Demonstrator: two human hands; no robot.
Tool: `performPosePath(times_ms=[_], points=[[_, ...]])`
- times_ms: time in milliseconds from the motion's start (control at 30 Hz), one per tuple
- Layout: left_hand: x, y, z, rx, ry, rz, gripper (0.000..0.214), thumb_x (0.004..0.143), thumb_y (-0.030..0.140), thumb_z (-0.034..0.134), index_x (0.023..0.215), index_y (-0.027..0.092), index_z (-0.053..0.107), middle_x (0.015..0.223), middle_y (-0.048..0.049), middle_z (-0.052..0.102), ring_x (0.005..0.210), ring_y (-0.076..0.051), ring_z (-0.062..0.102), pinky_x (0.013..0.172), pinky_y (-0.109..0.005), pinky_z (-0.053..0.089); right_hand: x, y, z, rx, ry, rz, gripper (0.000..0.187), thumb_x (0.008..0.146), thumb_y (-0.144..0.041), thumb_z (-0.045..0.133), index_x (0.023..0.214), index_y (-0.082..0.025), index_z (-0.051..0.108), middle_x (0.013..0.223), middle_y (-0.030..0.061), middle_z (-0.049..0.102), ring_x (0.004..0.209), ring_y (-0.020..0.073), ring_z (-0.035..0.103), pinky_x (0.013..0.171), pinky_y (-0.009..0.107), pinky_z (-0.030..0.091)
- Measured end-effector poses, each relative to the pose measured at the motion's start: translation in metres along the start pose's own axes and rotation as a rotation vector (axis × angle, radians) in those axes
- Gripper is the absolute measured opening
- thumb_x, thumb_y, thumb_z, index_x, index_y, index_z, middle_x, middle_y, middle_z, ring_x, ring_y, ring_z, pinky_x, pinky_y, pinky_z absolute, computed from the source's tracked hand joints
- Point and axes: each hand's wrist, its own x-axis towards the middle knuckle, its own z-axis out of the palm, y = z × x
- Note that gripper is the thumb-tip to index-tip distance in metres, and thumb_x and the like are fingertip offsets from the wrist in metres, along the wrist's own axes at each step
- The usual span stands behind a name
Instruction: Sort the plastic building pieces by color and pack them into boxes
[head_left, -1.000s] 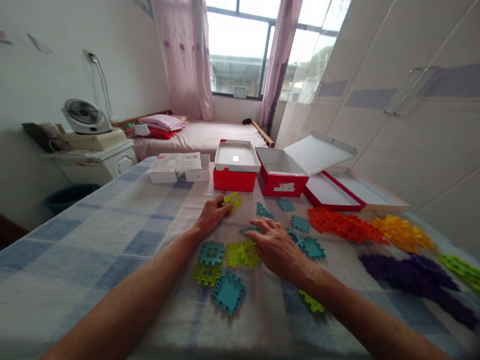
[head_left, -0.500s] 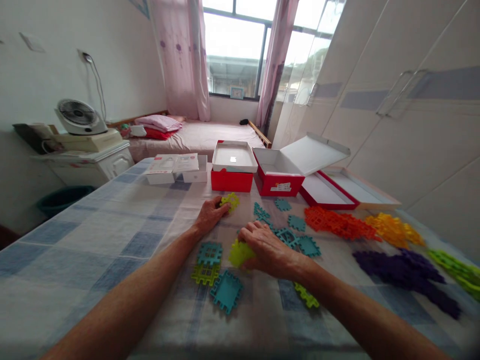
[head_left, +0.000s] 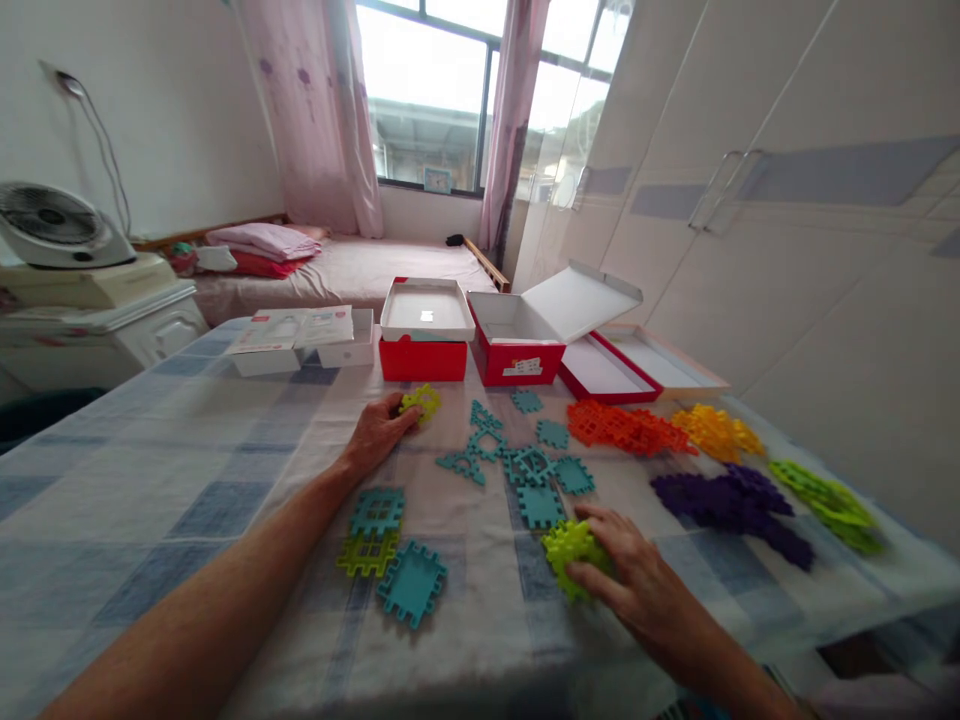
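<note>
My left hand (head_left: 381,432) pinches a yellow-green interlocking building tile (head_left: 421,402) just above the cloth, in front of the red box. At the right, my right hand (head_left: 634,565) has thumb and fingers around another yellow-green tile (head_left: 570,555) low over the table; whether a second piece lies under it I cannot tell. Beyond that hand lie several teal tiles, among them a solid square (head_left: 540,507) and a triangular frame (head_left: 463,465). Nearer me, a teal window tile (head_left: 377,511) overlaps a yellow-green window tile (head_left: 367,552), beside a solid teal square (head_left: 412,583).
Piles of orange (head_left: 626,428), yellow (head_left: 718,432), purple (head_left: 731,508) and green pieces (head_left: 829,505) lie along the right. Across the back stand a white box (head_left: 264,362), a red box (head_left: 422,361), an open-lidded red box (head_left: 517,364) and shallow trays (head_left: 611,372).
My right hand has moved right and nearer me with its yellow-green tile, to where a loose yellow-green piece lay. My left hand keeps its tile. The view has turned to the right.
</note>
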Motion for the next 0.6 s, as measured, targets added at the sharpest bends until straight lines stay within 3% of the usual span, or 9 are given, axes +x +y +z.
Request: performPosePath(times_ms=[100,200,267,367,467,600], points=[[-0.003,0.003,0.001,0.029,-0.014,0.018,0.038,0.067,0.051,0.064,0.073,0.014,0.06,0.064,0.0028,0.058,0.056,-0.011,0.052,0.051,-0.02,0.04,-0.004,-0.003,0.014,0.008,0.041,-0.009,0.012,0.078,-0.029,0.057,0.085,-0.019,0.058,0.102,0.0087,0.059,0.099,0.0229,0.053,0.09,0.04,0.04],[-0.007,0.012,0.003,0.059,-0.02,0.019,0.04,0.065,0.053,0.064,0.073,0.014,0.061,0.065,0.0018,0.06,0.057,-0.012,0.055,0.053,-0.022,0.044,-0.006,-0.009,0.015,0.092,0.072,0.016,0.008,0.077,-0.024,0.057,0.084,-0.02,0.057,0.096,0.006,0.056,0.09,0.0188,0.054,0.083,0.033,0.044],[-0.009,0.022,0.004,0.064,-0.018,0.016,0.041,0.064,0.054,0.065,0.074,0.015,0.061,0.065,0.0006,0.063,0.059,-0.014,0.058,0.056,-0.023,0.046,-0.006,-0.01,0.01,0.164,0.101,0.027,0.015,0.076,-0.022,0.058,0.091,-0.02,0.058,0.097,0.0049,0.057,0.09,0.0178,0.055,0.083,0.031,0.044],[-0.013,0.043,0.004,0.046,-0.042,0.028,0.039,0.065,0.052,0.064,0.077,0.015,0.062,0.066,-0.0013,0.067,0.063,-0.016,0.062,0.062,-0.025,0.049,-0.004,-0.014,0.001,0.308,0.176,0.053,0.04,0.077,-0.023,0.057,0.117,-0.023,0.051,0.105,0.0034,0.058,0.095,0.0178,0.056,0.086,0.031,0.043],[-0.02,0.064,0.008,0.068,-0.16,0.03,0.038,0.068,0.05,0.063,0.084,0.015,0.064,0.067,-0.002,0.068,0.064,-0.016,0.063,0.063,-0.025,0.049,0.003,-0.025,-0.007,0.495,0.228,0.071,0.056,0.079,-0.027,0.058,0.132,-0.024,0.039,0.114,0.0037,0.057,0.098,0.0177,0.056,0.089,0.032,0.043],[-0.037,0.08,0.025,0.15,-0.353,0.072,0.035,0.074,0.05,0.058,0.079,0.017,0.064,0.06,0.0,0.064,0.057,-0.014,0.059,0.056,-0.023,0.047,0.017,-0.051,-0.003,0.613,0.167,-0.021,0.035,0.079,-0.026,0.059,0.112,-0.02,0.052,0.1,0.0022,0.06,0.09,0.0166,0.055,0.083,0.03,0.044]])
